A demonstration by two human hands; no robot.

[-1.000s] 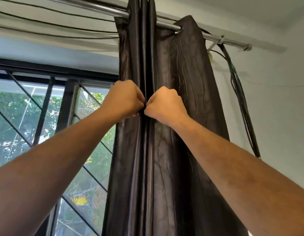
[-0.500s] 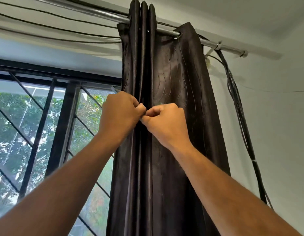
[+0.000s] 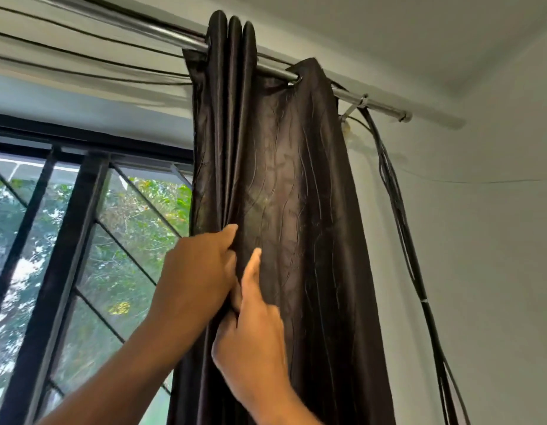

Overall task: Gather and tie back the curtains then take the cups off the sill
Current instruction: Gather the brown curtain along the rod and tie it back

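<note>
both fists are now loosened, lower on the curtain [image 3: 284,210] | left hand [image 3: 195,277] pinches the pleats, nearer the rod | right hand [image 3: 254,342] is held flat, forefinger straight | folds run vertically

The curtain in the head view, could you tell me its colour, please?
Dark brown curtain, glossy; head view.

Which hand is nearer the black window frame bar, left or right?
Left. The left hand sits at the window-side edge of the dark brown satin curtain, closer to the black window frame bar. The right hand lies lower, farther from it, on the curtain's front.
</note>
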